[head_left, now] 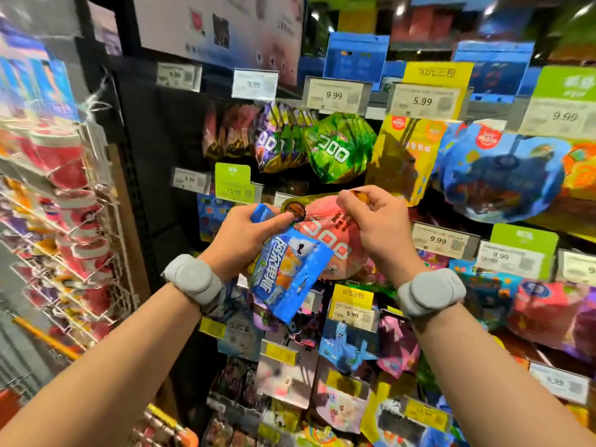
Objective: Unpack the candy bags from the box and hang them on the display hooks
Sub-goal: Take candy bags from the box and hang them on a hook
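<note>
My L hand (254, 233) grips blue bag (288, 272) | R hand (371, 221) pinches pink bag (335, 240) top | neither hung yet; box unseen

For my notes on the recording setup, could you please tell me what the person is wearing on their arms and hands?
Both forearms are bare, with no sleeves in view, and neither the left hand nor the right hand is gloved. Each wrist carries a light grey band with a round, puck-shaped module: the left wristband and the right wristband. No cables, rings or markings show.
</note>
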The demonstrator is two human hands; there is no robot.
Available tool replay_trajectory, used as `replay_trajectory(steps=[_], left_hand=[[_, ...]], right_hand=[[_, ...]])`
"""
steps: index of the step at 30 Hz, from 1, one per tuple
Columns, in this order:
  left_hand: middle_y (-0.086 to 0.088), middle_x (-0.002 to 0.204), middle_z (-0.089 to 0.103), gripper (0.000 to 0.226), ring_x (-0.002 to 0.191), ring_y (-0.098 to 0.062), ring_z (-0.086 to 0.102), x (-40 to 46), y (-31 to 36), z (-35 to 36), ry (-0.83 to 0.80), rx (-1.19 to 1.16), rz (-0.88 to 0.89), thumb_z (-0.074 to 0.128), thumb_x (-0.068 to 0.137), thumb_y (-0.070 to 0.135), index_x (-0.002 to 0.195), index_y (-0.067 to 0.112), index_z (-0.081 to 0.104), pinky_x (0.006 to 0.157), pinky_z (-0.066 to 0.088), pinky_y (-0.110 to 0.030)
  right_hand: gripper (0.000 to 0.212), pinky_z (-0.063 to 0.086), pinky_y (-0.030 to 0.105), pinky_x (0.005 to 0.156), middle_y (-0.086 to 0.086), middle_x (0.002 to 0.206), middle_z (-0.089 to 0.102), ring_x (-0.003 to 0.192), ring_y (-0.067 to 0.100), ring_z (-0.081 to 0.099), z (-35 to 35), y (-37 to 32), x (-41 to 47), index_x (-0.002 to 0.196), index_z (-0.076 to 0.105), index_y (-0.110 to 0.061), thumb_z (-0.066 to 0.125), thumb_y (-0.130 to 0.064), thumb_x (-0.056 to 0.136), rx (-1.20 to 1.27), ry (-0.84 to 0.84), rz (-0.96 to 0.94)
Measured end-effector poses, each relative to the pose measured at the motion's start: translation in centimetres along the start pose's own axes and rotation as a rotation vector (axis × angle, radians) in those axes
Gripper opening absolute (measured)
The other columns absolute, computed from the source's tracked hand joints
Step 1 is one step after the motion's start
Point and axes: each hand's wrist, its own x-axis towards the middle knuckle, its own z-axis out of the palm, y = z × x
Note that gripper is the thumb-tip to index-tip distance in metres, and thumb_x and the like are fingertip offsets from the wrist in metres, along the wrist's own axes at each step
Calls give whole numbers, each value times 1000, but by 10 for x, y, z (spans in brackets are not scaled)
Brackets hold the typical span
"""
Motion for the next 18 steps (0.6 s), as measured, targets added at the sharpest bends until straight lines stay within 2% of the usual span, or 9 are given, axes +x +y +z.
replay_trajectory(steps=[4, 8, 11, 14, 18], left_hand=[[-4, 64, 54, 32, 63, -14, 49, 3, -1, -24, 79, 11, 42, 69, 89, 24, 68, 3, 57, 61, 38, -30], [-10, 72, 53, 42, 69, -18, 49, 7, -4, -59, 167, -26, 44, 70, 89, 24, 81, -13, 51, 66, 39, -35], [-9, 69, 55, 35, 69, -17, 51, 11, -7, -84, 190, 30, 28, 70, 89, 26, 74, -2, 56, 66, 41, -35], [4, 61, 61, 27, 63, -10, 53, 17, -8, -108, 227, 153, 44, 71, 89, 27, 66, 15, 62, 63, 44, -32], [7, 68, 70, 19, 65, -3, 59, 32, -6, -137, 272, 299, 85, 70, 88, 29, 77, 13, 70, 69, 50, -31]], right_hand=[[18, 41, 26, 56, 0, 66, 58, 63, 10, 51, 26, 1, 5, 74, 64, -13, 72, -17, 89, 114, -25, 28], [19, 42, 18, 57, 2, 68, 61, 60, 3, 50, 57, 6, 13, 81, 68, 5, 73, -12, 88, 90, -98, -17], [14, 44, 17, 58, -1, 65, 61, 58, 0, 51, 81, 9, 23, 76, 68, -3, 72, -9, 89, 71, -122, -19], [18, 47, 21, 61, -8, 67, 65, 63, 2, 55, 107, 12, 36, 74, 67, -17, 69, -11, 91, 51, -137, -30], [18, 47, 34, 63, 11, 72, 66, 68, 11, 54, 131, 17, 54, 79, 66, -6, 66, -16, 94, 19, -94, -37]])
